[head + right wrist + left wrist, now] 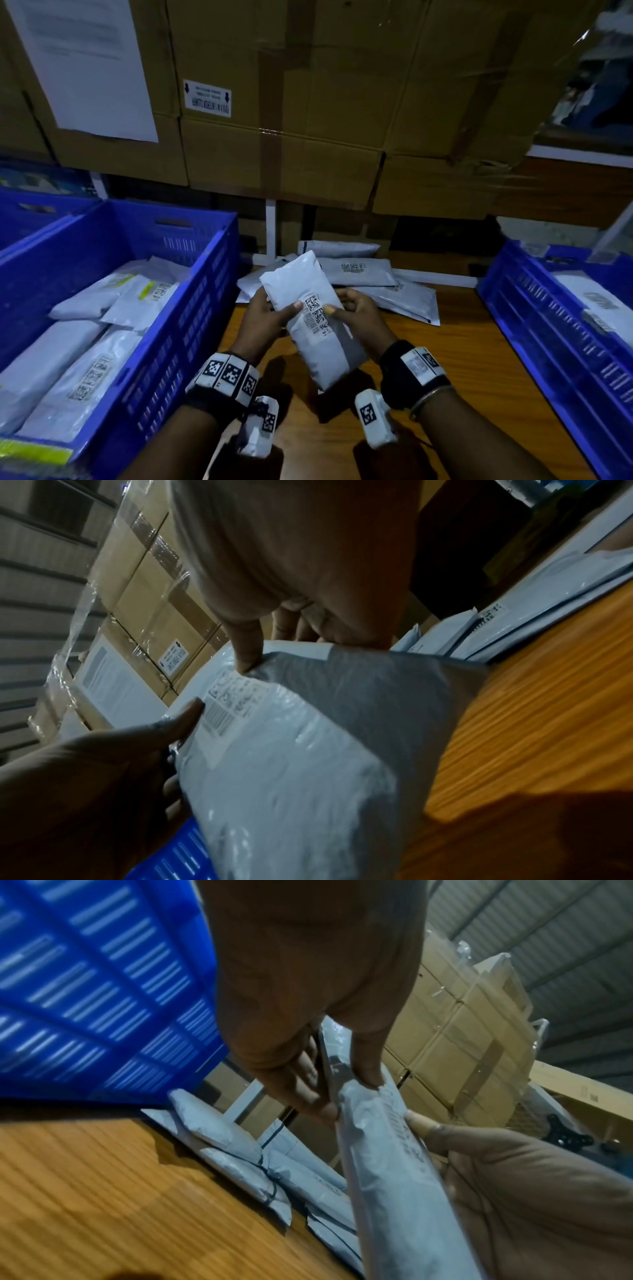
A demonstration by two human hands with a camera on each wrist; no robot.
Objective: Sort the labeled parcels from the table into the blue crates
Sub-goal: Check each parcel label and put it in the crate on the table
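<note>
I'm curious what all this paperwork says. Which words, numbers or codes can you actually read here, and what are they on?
No text can be read.
Held parcel label: square codes and a barcode, print too small.
Cardboard box sticker: upside down, blurred.
Paper sheet: blurred lines.
Parcel labels in the left crate: blurred.
Wrist bands: black-and-white square markers, no words.

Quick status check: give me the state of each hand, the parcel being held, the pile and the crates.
Left hand: grips held parcel's left edge.
Right hand: grips its right edge.
Held parcel: lifted above table, label up.
Parcel pile: lying unsorted on table.
Left crate: holds several parcels.
Right crate: holds at least one parcel.
</note>
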